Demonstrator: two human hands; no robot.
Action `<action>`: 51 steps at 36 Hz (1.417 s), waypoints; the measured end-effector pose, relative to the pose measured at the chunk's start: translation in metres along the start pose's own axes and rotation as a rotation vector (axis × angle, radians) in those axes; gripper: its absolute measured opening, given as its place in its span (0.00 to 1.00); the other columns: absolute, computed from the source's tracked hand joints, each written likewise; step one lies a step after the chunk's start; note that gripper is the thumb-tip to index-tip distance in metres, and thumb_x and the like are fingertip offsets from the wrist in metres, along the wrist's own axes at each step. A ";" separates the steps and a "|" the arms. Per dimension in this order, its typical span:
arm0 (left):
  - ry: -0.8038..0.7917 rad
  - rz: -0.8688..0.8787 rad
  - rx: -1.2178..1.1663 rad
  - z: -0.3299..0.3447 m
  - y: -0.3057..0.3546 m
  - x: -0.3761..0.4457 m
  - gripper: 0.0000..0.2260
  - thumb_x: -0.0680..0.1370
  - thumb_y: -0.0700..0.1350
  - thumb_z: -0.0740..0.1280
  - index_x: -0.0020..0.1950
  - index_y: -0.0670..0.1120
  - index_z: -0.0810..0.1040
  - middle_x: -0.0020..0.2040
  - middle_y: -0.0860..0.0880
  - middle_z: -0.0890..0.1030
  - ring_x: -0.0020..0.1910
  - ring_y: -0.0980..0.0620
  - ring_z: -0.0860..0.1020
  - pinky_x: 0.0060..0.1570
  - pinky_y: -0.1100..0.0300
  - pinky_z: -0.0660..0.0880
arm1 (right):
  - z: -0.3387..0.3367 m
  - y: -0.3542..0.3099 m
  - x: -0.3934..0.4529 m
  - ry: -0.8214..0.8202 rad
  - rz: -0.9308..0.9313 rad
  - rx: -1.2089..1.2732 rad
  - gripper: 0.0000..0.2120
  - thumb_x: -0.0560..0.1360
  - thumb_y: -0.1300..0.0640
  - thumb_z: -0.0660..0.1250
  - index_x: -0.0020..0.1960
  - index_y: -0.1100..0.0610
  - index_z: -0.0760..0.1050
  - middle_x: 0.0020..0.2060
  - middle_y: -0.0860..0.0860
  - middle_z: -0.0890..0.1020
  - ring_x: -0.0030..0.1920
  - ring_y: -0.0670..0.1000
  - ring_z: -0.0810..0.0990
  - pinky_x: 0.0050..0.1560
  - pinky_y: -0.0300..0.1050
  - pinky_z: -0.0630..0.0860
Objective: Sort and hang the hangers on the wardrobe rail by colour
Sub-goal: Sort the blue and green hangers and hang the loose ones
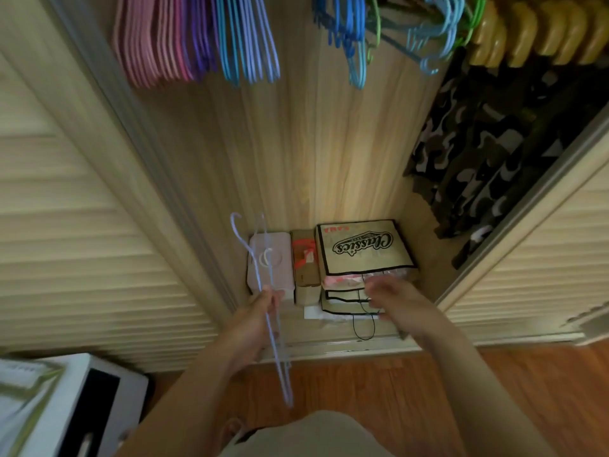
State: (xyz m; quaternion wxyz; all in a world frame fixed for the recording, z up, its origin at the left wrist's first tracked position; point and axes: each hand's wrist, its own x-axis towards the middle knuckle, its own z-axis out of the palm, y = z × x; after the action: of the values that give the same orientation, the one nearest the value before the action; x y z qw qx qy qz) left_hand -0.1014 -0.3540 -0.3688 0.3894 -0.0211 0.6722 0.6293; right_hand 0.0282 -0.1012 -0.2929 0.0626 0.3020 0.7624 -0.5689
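Head camera looked down into a wooden wardrobe, where the left hand (260, 311) pinched thin, pale lilac wire hangers (273, 321) near the floor, hooks pointing up. The right hand (392, 298) was blurry, fingers loose, holding nothing, over a flat woven bag (362, 249). Far above hung pink hangers (148, 44), purple hangers (201, 37) and blue hangers (247, 41).

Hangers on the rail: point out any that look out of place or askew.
The right-hand cluster is jumbled: dark blue, light blue and green hangers tilt and cross one another. The pink, purple and blue hangers at left hang in neat colour groups.
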 end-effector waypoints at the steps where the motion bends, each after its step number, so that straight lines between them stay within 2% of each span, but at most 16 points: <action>1: -0.010 -0.008 -0.069 0.007 0.008 -0.001 0.29 0.72 0.72 0.65 0.46 0.46 0.81 0.61 0.53 0.80 0.62 0.45 0.77 0.61 0.40 0.76 | 0.009 -0.003 -0.005 -0.098 -0.009 -0.009 0.06 0.82 0.47 0.65 0.56 0.43 0.79 0.58 0.44 0.80 0.58 0.47 0.79 0.64 0.51 0.77; 4: -0.022 -0.020 -0.181 0.030 0.034 -0.009 0.20 0.79 0.66 0.64 0.43 0.49 0.77 0.51 0.43 0.73 0.52 0.43 0.75 0.53 0.44 0.76 | 0.034 -0.012 -0.017 -0.342 -0.024 0.056 0.21 0.79 0.40 0.65 0.71 0.41 0.72 0.69 0.37 0.72 0.67 0.41 0.73 0.66 0.45 0.76; 7: 0.019 0.025 -0.249 0.057 0.059 -0.011 0.17 0.86 0.56 0.57 0.43 0.49 0.75 0.52 0.47 0.73 0.54 0.47 0.73 0.51 0.42 0.78 | 0.052 -0.017 -0.027 -0.460 -0.061 0.019 0.14 0.81 0.42 0.64 0.67 0.34 0.72 0.63 0.36 0.75 0.65 0.40 0.74 0.63 0.39 0.75; 9: 0.046 0.053 -0.233 0.069 0.071 -0.013 0.14 0.86 0.52 0.57 0.45 0.49 0.76 0.57 0.52 0.74 0.58 0.51 0.72 0.59 0.37 0.77 | 0.058 -0.019 -0.029 -0.420 -0.120 -0.024 0.10 0.81 0.45 0.66 0.58 0.29 0.74 0.59 0.34 0.76 0.65 0.41 0.74 0.66 0.45 0.75; 12: 0.022 0.043 -0.259 0.079 0.082 -0.018 0.12 0.86 0.51 0.60 0.49 0.49 0.80 0.56 0.50 0.76 0.54 0.49 0.77 0.54 0.42 0.77 | 0.058 -0.017 -0.024 -0.266 -0.184 0.009 0.10 0.82 0.51 0.65 0.59 0.37 0.77 0.61 0.43 0.79 0.63 0.46 0.77 0.63 0.53 0.79; 16: -0.039 0.084 -0.282 0.086 0.080 -0.023 0.14 0.85 0.56 0.60 0.62 0.51 0.82 0.63 0.53 0.77 0.56 0.49 0.78 0.47 0.51 0.77 | 0.056 -0.015 -0.024 -0.169 -0.240 0.074 0.11 0.84 0.53 0.61 0.59 0.46 0.81 0.56 0.40 0.81 0.56 0.42 0.79 0.53 0.45 0.82; 19: -0.105 0.128 -0.168 0.090 0.070 -0.026 0.19 0.86 0.58 0.55 0.68 0.51 0.78 0.55 0.56 0.83 0.53 0.54 0.79 0.48 0.59 0.76 | 0.059 -0.023 -0.025 -0.058 -0.232 0.132 0.12 0.85 0.56 0.59 0.57 0.52 0.81 0.50 0.44 0.82 0.49 0.41 0.81 0.46 0.44 0.82; 21: -0.111 0.169 -0.066 0.092 0.064 -0.029 0.19 0.87 0.58 0.54 0.68 0.52 0.78 0.51 0.59 0.86 0.52 0.60 0.82 0.50 0.64 0.77 | 0.060 -0.031 -0.024 -0.005 -0.204 0.173 0.12 0.85 0.56 0.58 0.55 0.53 0.81 0.47 0.53 0.82 0.47 0.47 0.82 0.45 0.47 0.83; 23: -0.075 0.216 0.020 0.090 0.067 -0.031 0.20 0.85 0.62 0.56 0.66 0.55 0.80 0.60 0.57 0.84 0.60 0.62 0.81 0.61 0.63 0.76 | 0.057 -0.042 -0.023 0.042 -0.179 0.225 0.12 0.85 0.54 0.58 0.53 0.51 0.81 0.50 0.60 0.83 0.51 0.58 0.83 0.46 0.52 0.83; 26: 0.127 0.453 0.170 0.082 0.099 -0.035 0.13 0.85 0.56 0.60 0.57 0.55 0.83 0.55 0.58 0.83 0.55 0.67 0.78 0.57 0.74 0.70 | 0.045 -0.068 -0.020 0.111 -0.205 0.285 0.13 0.84 0.53 0.60 0.49 0.48 0.83 0.41 0.52 0.84 0.51 0.65 0.83 0.50 0.65 0.80; 28: 0.292 0.645 0.165 0.075 0.132 -0.046 0.11 0.86 0.48 0.59 0.53 0.54 0.82 0.49 0.60 0.83 0.48 0.71 0.78 0.48 0.77 0.68 | 0.034 -0.090 -0.019 0.155 -0.259 0.291 0.14 0.84 0.53 0.61 0.48 0.48 0.84 0.38 0.48 0.84 0.48 0.59 0.85 0.53 0.63 0.81; 32: 0.508 0.996 0.174 0.054 0.191 -0.072 0.11 0.86 0.47 0.60 0.53 0.53 0.82 0.51 0.60 0.83 0.53 0.71 0.77 0.53 0.76 0.68 | 0.019 -0.136 -0.015 0.219 -0.391 0.304 0.12 0.84 0.53 0.61 0.50 0.47 0.83 0.38 0.46 0.84 0.45 0.53 0.84 0.49 0.55 0.80; 39: 0.965 1.510 0.562 0.001 0.287 -0.107 0.10 0.81 0.39 0.63 0.59 0.39 0.80 0.66 0.38 0.76 0.71 0.43 0.72 0.74 0.52 0.65 | 0.001 -0.230 -0.006 0.245 -0.565 0.316 0.12 0.84 0.51 0.59 0.54 0.45 0.81 0.44 0.50 0.79 0.46 0.49 0.80 0.44 0.46 0.80; 45: 1.504 1.479 0.869 -0.043 0.370 -0.127 0.29 0.77 0.45 0.69 0.76 0.38 0.67 0.77 0.29 0.59 0.78 0.27 0.56 0.79 0.40 0.52 | -0.011 -0.312 0.017 0.286 -0.670 0.235 0.16 0.85 0.52 0.57 0.60 0.58 0.80 0.55 0.62 0.81 0.48 0.53 0.79 0.53 0.50 0.78; 47: 1.542 1.384 0.908 -0.055 0.380 -0.124 0.35 0.77 0.47 0.70 0.79 0.38 0.61 0.78 0.29 0.57 0.78 0.28 0.56 0.79 0.37 0.53 | -0.013 -0.329 0.029 0.318 -0.677 0.193 0.17 0.85 0.51 0.56 0.65 0.56 0.79 0.59 0.58 0.81 0.57 0.56 0.80 0.64 0.59 0.77; 51: 1.572 1.355 0.920 -0.067 0.391 -0.115 0.37 0.78 0.45 0.68 0.82 0.36 0.54 0.80 0.30 0.55 0.79 0.28 0.55 0.78 0.36 0.54 | -0.012 -0.361 0.056 0.320 -0.664 0.173 0.19 0.85 0.48 0.54 0.69 0.55 0.76 0.62 0.54 0.79 0.61 0.56 0.78 0.67 0.61 0.74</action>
State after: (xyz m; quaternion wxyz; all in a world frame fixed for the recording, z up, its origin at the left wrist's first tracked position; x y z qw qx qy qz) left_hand -0.2567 -0.3840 0.0123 -0.5903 0.1026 0.7709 0.2161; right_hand -0.2063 -0.1294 -0.0140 -0.2706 0.1277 0.7681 -0.5661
